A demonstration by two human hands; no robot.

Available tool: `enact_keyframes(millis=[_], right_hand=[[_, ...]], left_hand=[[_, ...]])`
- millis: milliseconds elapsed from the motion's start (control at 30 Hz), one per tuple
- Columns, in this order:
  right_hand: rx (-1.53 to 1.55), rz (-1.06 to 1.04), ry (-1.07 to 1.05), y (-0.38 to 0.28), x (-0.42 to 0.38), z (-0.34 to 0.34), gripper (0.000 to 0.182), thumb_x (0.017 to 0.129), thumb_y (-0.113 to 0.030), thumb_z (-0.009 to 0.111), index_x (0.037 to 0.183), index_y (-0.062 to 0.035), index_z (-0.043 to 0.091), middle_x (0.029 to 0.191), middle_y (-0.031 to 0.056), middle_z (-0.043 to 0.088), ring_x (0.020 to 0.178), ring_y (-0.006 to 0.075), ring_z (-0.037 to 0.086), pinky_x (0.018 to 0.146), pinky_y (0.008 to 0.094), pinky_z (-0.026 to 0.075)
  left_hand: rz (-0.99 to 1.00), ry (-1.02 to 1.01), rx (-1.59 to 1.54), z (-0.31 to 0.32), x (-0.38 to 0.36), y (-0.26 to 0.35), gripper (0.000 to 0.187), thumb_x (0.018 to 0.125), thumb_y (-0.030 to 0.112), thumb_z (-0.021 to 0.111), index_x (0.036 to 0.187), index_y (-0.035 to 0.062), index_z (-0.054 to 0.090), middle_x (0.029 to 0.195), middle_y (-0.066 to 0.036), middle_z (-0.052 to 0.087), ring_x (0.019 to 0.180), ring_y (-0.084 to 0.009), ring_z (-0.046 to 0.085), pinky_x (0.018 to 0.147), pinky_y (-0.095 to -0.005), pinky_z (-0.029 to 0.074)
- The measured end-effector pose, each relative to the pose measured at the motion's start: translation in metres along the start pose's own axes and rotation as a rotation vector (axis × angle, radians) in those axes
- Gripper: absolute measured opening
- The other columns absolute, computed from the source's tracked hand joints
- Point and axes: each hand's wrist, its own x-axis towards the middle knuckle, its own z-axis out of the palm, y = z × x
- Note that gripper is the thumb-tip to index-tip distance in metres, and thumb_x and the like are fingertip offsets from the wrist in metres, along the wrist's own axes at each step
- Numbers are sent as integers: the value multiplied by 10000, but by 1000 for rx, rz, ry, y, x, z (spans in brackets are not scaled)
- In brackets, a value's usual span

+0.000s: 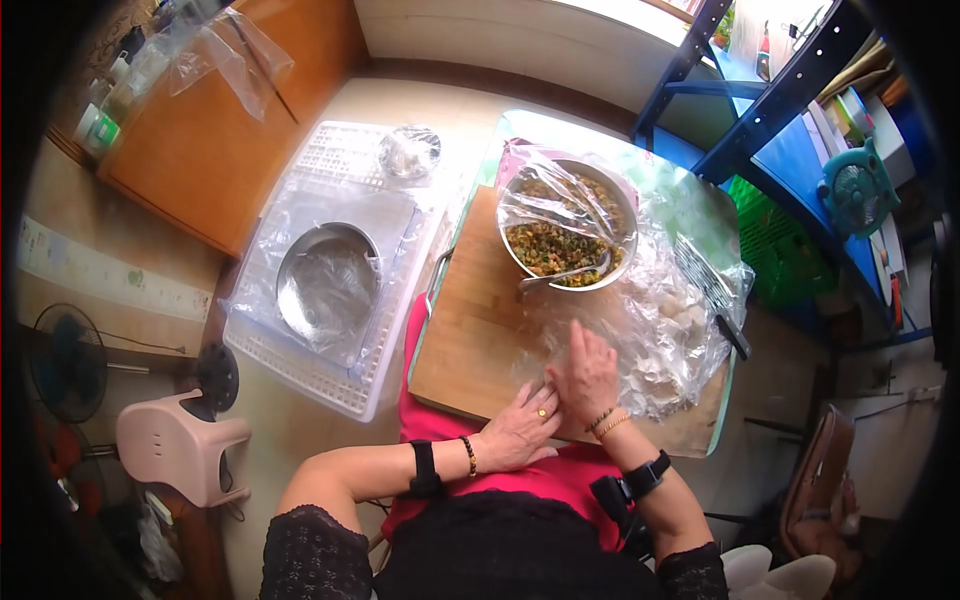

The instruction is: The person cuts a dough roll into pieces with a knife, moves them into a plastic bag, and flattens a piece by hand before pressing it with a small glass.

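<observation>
My left hand [517,430], with a ring on one finger, lies palm down at the front edge of the wooden board [465,330], its fingers extended toward my other hand. Touching or nearly touching its fingertips is my right hand [587,378], bent over the board; its fingers look bunched, and what they hold, if anything, is hidden. Beyond them stands a metal bowl [630,225] of chopped filling [560,245], partly under clear plastic, with a spoon [570,273] in it. Right of my right hand, whitish dough pieces [665,335] lie under plastic film.
A black-handled tool [733,338] rests on the plastic at the right. On the left, a white crate [385,385] holds a round metal pan [330,285] under plastic and a small covered bowl [410,152]. A pink stool [180,445] stands at the far left, blue shelving [780,130] at the right.
</observation>
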Motion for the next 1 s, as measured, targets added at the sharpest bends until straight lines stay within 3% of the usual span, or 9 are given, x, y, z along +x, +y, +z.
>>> enact_keyframes(millis=[133,300,400,467,567,700,767,833,1000], right_hand=[[129,194,-63,20,17,4,854,772,-366,737,1425,15,340,1193,196,553,1042,343,539,889,448,399],[146,32,-58,1,-8,-6,806,807,-353,704,1427,13,342,1214,198,548,1076,356,533,920,454,395],[112,25,-94,-7,-7,-6,783,819,-332,697,1426,15,342,1224,199,544,1083,362,531,924,457,396],[26,97,9,-1,3,2,789,810,-330,712,1418,18,349,1196,197,554,1064,356,540,903,448,408],[177,226,-4,16,13,9,790,800,-341,722,1404,19,361,1157,192,568,1049,355,547,896,438,415],[251,84,-39,-5,-2,-10,795,767,-306,747,1393,12,374,1135,193,569,1042,361,549,897,438,418],[222,4,-53,-13,-5,-8,787,774,-304,735,1394,16,372,1145,193,561,1041,361,542,890,440,411],[56,81,-73,-13,2,-4,795,784,-338,725,1395,22,368,1150,187,555,1045,357,533,886,438,403],[217,239,38,10,10,12,803,780,-354,746,1383,29,379,1078,174,573,986,339,551,866,428,427]], left_hand=[[-45,20,-18,-7,3,-2,729,841,477,628,1342,-19,442,1414,-241,379,1369,-385,311,1126,-539,237],[-83,13,-2,-11,9,0,757,827,482,636,1350,-26,433,1429,-262,360,1369,-383,311,1126,-538,233],[-77,-293,27,-14,9,1,763,822,485,639,1345,-32,439,1425,-272,364,1365,-378,317,1125,-535,233],[-25,89,15,-3,2,-2,742,826,487,633,1332,-25,456,1413,-254,387,1360,-373,327,1123,-537,232],[-39,82,-2,-6,2,-3,724,828,479,636,1327,-17,464,1407,-235,399,1360,-372,332,1120,-542,234],[-47,28,-60,-10,2,-3,678,822,419,667,1312,-11,481,1401,-231,405,1360,-375,332,1121,-551,233],[-68,-226,-83,-14,5,-2,663,815,399,679,1298,-16,494,1412,-243,392,1379,-385,307,1122,-553,234],[-14,80,-55,-6,-1,-1,636,809,378,684,1279,-14,510,1352,-228,438,1325,-385,366,1116,-557,237],[-9,203,-149,-17,7,-5,547,812,313,684,1233,-2,533,1250,-199,488,1170,-364,473,1043,-507,338]])
